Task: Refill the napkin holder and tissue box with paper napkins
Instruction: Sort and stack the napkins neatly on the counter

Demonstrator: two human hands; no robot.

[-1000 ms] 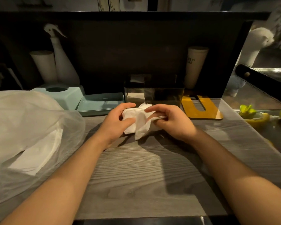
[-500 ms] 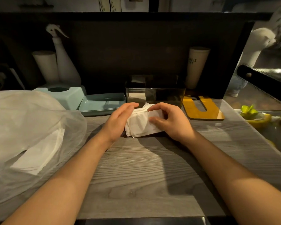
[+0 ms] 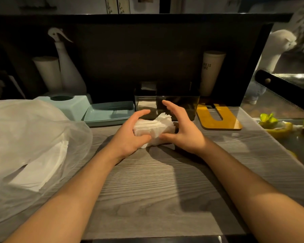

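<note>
A stack of white paper napkins (image 3: 154, 128) lies on the grey wooden counter (image 3: 147, 186), its sheets fanned and uneven. My left hand (image 3: 128, 137) grips the stack's left end, thumb in front and fingers curved over the back. On the stack's right side, my right hand (image 3: 182, 132) has its fingers spread and straight and its thumb near the lower edge. Just behind stands the shiny dark napkin holder (image 3: 175, 106). The light blue tissue box (image 3: 72, 106) with a round hole sits at the back left, with a matching blue tray (image 3: 109, 113) beside it.
A large translucent plastic bag (image 3: 25, 146) holding more napkins fills the left of the counter. A yellow U-shaped board (image 3: 219, 120) lies right of the holder. A spray bottle (image 3: 67, 67) and cups (image 3: 211, 71) stand along the dark back wall. Lime and lemon pieces (image 3: 274, 123) lie at the right.
My right hand has let go of the napkins and spread its fingers. The stack now looks fanned and rests slightly farther right under my left hand's grip.
</note>
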